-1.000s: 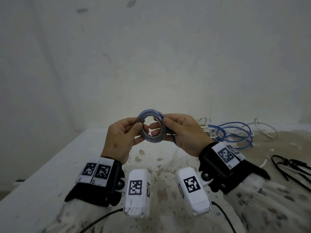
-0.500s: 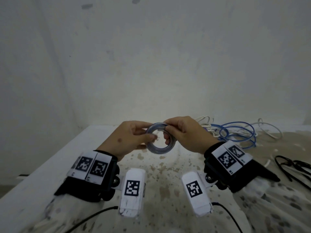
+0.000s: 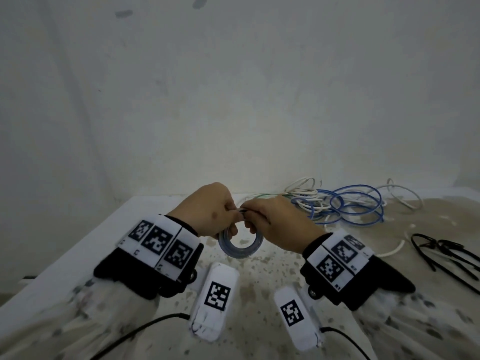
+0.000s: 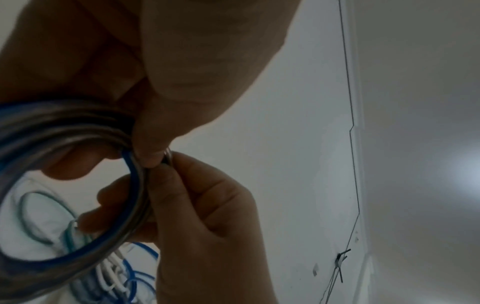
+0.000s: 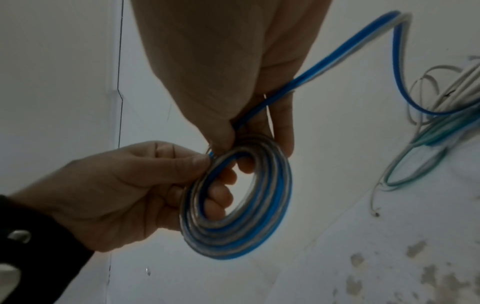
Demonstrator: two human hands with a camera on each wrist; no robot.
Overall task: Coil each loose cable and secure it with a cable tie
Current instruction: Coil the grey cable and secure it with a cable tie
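A small coil of blue and clear cable (image 3: 240,245) (image 5: 236,202) (image 4: 78,205) hangs above the table between both hands. My left hand (image 3: 210,211) (image 5: 124,185) grips its top left, fingers through the ring, thumb on the rim. My right hand (image 3: 275,219) (image 4: 202,216) pinches the top of the coil beside the left thumb. The cable's free length (image 5: 337,57) runs from under the right palm toward the loose pile. Black cable ties (image 3: 446,253) lie at the right on the table.
A tangle of blue and white loose cables (image 3: 348,203) lies at the back of the stained white table (image 3: 78,255), against the wall. A short white cable piece (image 3: 392,250) lies near the ties. The table's left edge drops off beside my left forearm.
Both hands have lowered the coil from chest height toward the table and tipped it forward. The fingers have closed together at the coil's top.
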